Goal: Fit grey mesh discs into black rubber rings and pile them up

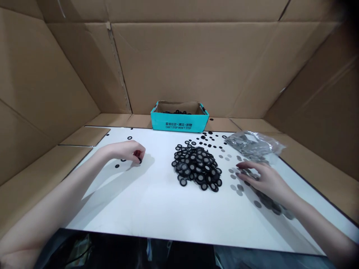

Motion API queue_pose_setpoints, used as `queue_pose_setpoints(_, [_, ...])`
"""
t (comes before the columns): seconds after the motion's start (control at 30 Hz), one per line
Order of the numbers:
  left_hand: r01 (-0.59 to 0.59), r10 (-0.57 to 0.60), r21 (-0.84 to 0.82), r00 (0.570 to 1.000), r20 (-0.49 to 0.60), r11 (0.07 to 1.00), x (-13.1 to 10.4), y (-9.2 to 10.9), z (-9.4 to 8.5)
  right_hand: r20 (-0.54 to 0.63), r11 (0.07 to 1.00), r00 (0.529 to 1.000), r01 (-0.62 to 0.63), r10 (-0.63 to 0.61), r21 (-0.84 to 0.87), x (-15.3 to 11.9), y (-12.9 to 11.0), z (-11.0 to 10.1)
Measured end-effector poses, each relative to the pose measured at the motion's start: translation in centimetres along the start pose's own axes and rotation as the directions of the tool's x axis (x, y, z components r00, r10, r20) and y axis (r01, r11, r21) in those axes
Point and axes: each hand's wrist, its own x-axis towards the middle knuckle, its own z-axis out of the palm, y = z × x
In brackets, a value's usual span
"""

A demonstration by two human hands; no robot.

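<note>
My left hand point(129, 150) is closed in a pinch over the left part of the table, with a small black ring point(140, 160) at its fingertips. Most of its fingers are curled out of sight. On the right, my right hand point(263, 180) hovers low over scattered thin grey discs point(257, 204), its thumb and fingers apart. Nothing shows clearly between those fingertips. Between the hands lies a heap of black rings with grey centres point(198, 166). A few loose black rings point(129, 138) lie around my left hand.
A turquoise box point(179, 122) holding black pieces stands at the back. A clear plastic bag point(252, 145) of grey discs lies at the right. Small black pieces point(209, 145) are strewn behind the heap. Cardboard walls point(190, 63) enclose the white table point(157, 209).
</note>
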Motion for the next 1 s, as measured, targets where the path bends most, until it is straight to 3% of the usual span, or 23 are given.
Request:
queue_pose_setpoints(0.2, [-0.042, 0.042, 0.015, 0.999, -0.004, 0.999, 0.3, 1.9, -0.6, -0.073, 0.981, 0.987, -0.151, 0.143, -0.121, -1.5, 3.0, -0.9])
queue_pose_setpoints(0.37, [-0.058, 0.058, 0.020, 0.998, -0.006, 0.998, 0.6, 2.5, -0.7, -0.108, 0.967, 0.974, -0.212, 0.198, -0.139, -2.2, 2.9, -0.3])
queue_pose_setpoints(0.6, [-0.077, 0.077, 0.003, 0.997, -0.003, 0.997, 0.5, 3.3, -0.7, -0.181, 0.988, 0.974, -0.144, 0.133, -0.054, -2.7, 1.3, 0.2])
queue_pose_setpoints(0.87, [-0.080, 0.080, -0.017, 0.997, -0.006, 0.997, 0.5, 2.8, -0.4, -0.388, 0.994, 0.920, -0.079, 0.043, -0.077, -4.6, 1.3, -0.1])
queue_pose_setpoints(1.0, [-0.093, 0.093, -0.033, 0.996, -0.006, 0.995, 0.7, 2.6, -0.2, -0.423, 0.998, 0.906, -0.050, 0.026, -0.045, -5.1, 0.5, 0.4])
